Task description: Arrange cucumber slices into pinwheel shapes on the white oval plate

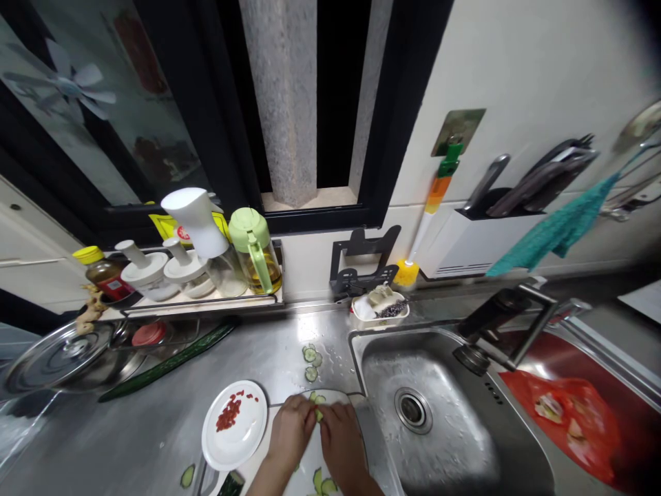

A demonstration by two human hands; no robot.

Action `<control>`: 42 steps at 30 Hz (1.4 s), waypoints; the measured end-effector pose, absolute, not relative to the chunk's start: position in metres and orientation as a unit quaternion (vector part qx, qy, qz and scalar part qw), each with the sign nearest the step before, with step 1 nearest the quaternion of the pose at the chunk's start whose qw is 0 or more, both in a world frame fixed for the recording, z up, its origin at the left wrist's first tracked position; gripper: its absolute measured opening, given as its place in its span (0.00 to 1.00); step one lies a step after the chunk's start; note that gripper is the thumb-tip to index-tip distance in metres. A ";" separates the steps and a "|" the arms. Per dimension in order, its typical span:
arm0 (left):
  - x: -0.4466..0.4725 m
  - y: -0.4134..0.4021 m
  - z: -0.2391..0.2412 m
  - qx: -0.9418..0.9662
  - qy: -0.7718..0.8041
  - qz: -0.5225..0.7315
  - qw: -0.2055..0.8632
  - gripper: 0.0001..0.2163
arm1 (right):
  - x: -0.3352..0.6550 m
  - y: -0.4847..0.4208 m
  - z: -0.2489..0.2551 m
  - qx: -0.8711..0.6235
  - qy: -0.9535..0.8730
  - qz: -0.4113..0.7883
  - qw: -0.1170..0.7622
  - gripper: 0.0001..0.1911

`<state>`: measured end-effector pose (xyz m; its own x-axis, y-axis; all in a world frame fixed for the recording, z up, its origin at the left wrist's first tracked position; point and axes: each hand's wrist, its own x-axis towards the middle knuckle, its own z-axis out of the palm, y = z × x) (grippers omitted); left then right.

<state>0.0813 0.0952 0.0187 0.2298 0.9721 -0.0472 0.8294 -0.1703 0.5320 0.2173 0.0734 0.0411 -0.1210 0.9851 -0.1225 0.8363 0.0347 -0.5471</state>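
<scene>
Two of my hands meet over the cutting board [330, 460] at the counter's front edge, beside the sink [444, 413]. My left hand [290, 430] and right hand [339, 434] both have their fingers curled inward, fingertips pinching a small cucumber piece [319, 414] between them. More cucumber slices [311, 362] lie on the steel counter [258, 351] just behind the board. A white plate [235, 424] with red bits sits just left of the board, and a whole cucumber [170, 362] lies farther back toward the counter's left edge.
</scene>
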 end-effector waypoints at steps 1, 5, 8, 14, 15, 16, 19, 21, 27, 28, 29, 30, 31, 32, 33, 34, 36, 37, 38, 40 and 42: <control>0.081 0.095 0.019 0.748 0.601 0.156 0.234 0.12 | 0.217 0.074 0.041 -0.646 -0.704 0.256 0.145 0.21; 0.081 0.095 0.019 0.740 0.604 0.170 0.243 0.12 | 0.218 0.074 0.040 -0.646 -0.702 0.263 0.144 0.21; 0.079 0.094 0.020 0.733 0.607 0.181 0.248 0.12 | 0.219 0.073 0.037 -0.641 -0.704 0.266 0.152 0.21; 0.073 0.091 0.023 0.726 0.608 0.203 0.251 0.12 | 0.221 0.075 0.040 -0.630 -0.711 0.274 0.149 0.22; 0.071 0.090 0.025 0.723 0.610 0.205 0.251 0.12 | 0.221 0.074 0.041 -0.628 -0.713 0.274 0.151 0.23; 0.069 0.089 0.026 0.719 0.613 0.207 0.253 0.12 | 0.221 0.074 0.042 -0.626 -0.714 0.274 0.152 0.23; 0.056 0.085 0.031 0.697 0.632 0.213 0.261 0.12 | 0.223 0.071 0.039 -0.626 -0.715 0.269 0.157 0.22; 0.039 0.081 0.033 0.669 0.660 0.218 0.264 0.12 | 0.223 0.067 0.030 -0.627 -0.715 0.257 0.169 0.20; -0.026 0.075 0.028 0.552 0.785 0.172 0.221 0.13 | 0.220 0.049 -0.011 -0.615 -0.728 0.179 0.246 0.15; -0.034 0.075 0.028 0.530 0.804 0.155 0.220 0.12 | 0.218 0.047 -0.013 -0.610 -0.732 0.178 0.245 0.15; -0.040 0.076 0.028 0.513 0.817 0.141 0.222 0.12 | 0.217 0.044 -0.014 -0.605 -0.737 0.182 0.242 0.15; -0.044 0.077 0.028 0.498 0.827 0.128 0.227 0.12 | 0.215 0.042 -0.014 -0.602 -0.739 0.184 0.238 0.15; -0.047 0.079 0.028 0.489 0.832 0.119 0.232 0.12 | 0.213 0.039 -0.013 -0.601 -0.741 0.184 0.236 0.15; -0.047 0.080 0.029 0.486 0.834 0.112 0.236 0.12 | 0.211 0.037 -0.012 -0.602 -0.740 0.182 0.237 0.15; -0.047 0.082 0.029 0.486 0.834 0.108 0.239 0.12 | 0.209 0.035 -0.012 -0.607 -0.737 0.175 0.240 0.15; -0.046 0.084 0.030 0.487 0.834 0.104 0.239 0.12 | 0.207 0.034 -0.012 -0.612 -0.733 0.168 0.245 0.15; -0.043 0.087 0.030 0.485 0.837 0.097 0.235 0.13 | 0.204 0.031 -0.014 -0.614 -0.732 0.161 0.248 0.15; -0.042 0.088 0.030 0.482 0.840 0.094 0.232 0.14 | 0.203 0.029 -0.016 -0.614 -0.733 0.159 0.247 0.15; -0.042 0.089 0.030 0.479 0.842 0.090 0.230 0.14 | 0.203 0.028 -0.017 -0.614 -0.733 0.158 0.247 0.15; -0.041 0.091 0.029 0.476 0.845 0.083 0.229 0.15 | 0.203 0.026 -0.020 -0.611 -0.733 0.165 0.250 0.15; -0.042 0.094 0.029 0.477 0.845 0.079 0.230 0.16 | 0.203 0.025 -0.020 -0.606 -0.731 0.172 0.261 0.16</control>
<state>-0.0420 0.0936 0.0290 -0.4393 0.8421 -0.3129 0.7694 0.5325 0.3528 0.2034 0.0250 -0.0198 -0.1287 0.9766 0.1724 0.7974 0.2053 -0.5675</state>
